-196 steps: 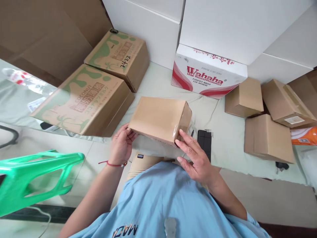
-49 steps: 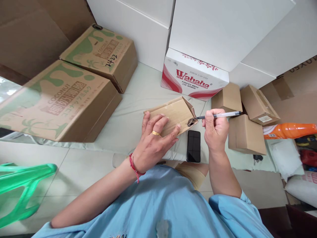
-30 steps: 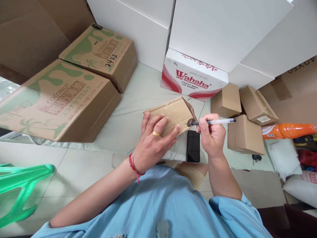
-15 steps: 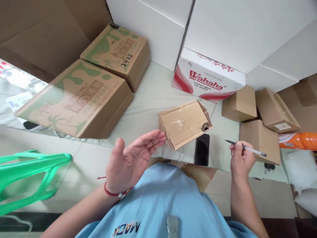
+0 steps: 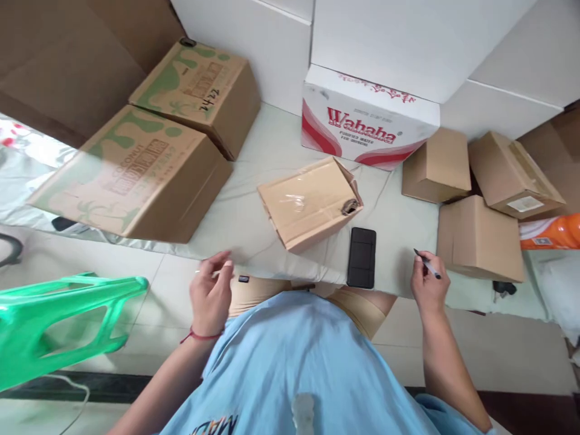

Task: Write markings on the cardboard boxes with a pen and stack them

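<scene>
Pen (image 5: 427, 264), pinched in the right hand (image 5: 429, 281) at lower right of the frame, has left the carton (image 5: 302, 202), and the left hand (image 5: 211, 293), loosely curled around nothing visible, has let go. Frame centre: carton rests untouched near 1 phone (image 5: 361, 258); marking appears paused.

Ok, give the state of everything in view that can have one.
Middle carton: top closed, clear tape on it, dark patch at corner.
Pen: held, off the middle carton.
Right hand: closed around the pen.
Left hand: part-curled, off the middle carton.
Phone: flat, screen dark.
Orange bottle: lying, partly out of frame.
Wahaha box: no open flap visible.
</scene>
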The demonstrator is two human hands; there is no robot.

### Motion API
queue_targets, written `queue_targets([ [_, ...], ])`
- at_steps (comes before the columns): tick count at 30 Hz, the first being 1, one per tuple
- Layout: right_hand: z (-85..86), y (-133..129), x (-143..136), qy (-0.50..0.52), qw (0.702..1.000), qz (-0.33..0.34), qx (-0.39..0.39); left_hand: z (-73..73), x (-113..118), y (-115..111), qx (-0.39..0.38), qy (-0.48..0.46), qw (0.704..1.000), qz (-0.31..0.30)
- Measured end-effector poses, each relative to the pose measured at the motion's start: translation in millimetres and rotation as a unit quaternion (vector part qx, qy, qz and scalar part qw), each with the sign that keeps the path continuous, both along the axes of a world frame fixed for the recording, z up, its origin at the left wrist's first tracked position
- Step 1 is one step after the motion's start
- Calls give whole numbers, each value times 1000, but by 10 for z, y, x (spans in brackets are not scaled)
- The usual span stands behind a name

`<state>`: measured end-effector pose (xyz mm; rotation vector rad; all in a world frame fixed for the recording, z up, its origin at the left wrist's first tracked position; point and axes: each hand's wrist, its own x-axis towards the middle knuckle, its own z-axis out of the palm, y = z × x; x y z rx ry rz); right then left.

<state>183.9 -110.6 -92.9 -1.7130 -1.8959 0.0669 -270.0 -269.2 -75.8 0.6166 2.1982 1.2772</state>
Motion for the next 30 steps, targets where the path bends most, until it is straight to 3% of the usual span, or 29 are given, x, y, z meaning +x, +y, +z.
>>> queue_targets([
  [3,-154,19,88,14,1000,21,-7,-258,-152,-103,-117,240,962,-62],
  [6,-255,59,150,23,999,45,-6,-418,-255,-148,-190,319,920,-126],
  [11,-395,126,203,27,995,98,11,-481,-348,-214,-206,351,897,-170],
  [15,-502,138,226,22,990,130,47,-509,-345,-316,-215,347,899,-158],
  [19,-570,161,287,-5,990,123,73,-630,-287,-535,-191,335,908,-161],
  [22,-605,218,344,-40,990,123,60,-691,-265,-701,-185,344,915,-97],
  [25,-640,293,374,-80,986,137,50,-650,-294,-751,-180,374,910,-19],
  [30,-598,250,272,-41,995,79,49,-438,-307,-522,-124,392,911,-35],
])
